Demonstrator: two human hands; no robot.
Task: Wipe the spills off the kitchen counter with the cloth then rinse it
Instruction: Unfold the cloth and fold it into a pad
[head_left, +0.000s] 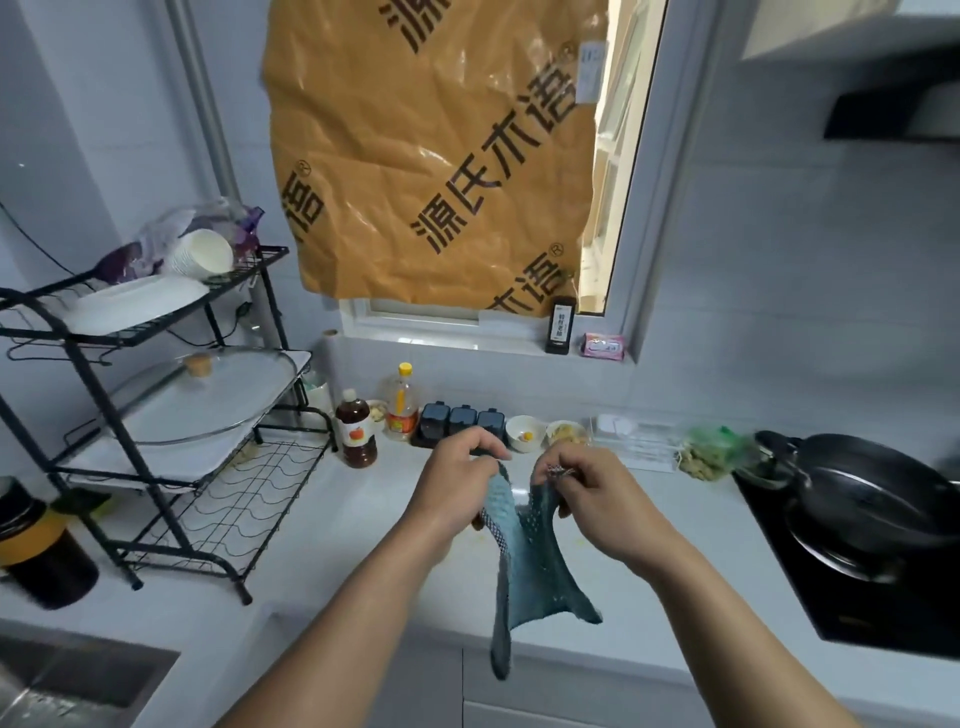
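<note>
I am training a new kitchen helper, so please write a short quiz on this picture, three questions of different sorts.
1. Multiple choice: how is the blue-green woven cloth held? A) by one hand alone B) by both hands, hanging down C) by no hand, lying flat.
2. True or false: the black metal frying pan stands on the person's left.
3. Fill in: the grey steel sink is at the lower ____ of the view.
Key: 1 B, the left hand and the right hand each pinch its top. 2 False, it is at the right, on the black flat cooktop. 3 left.
</note>
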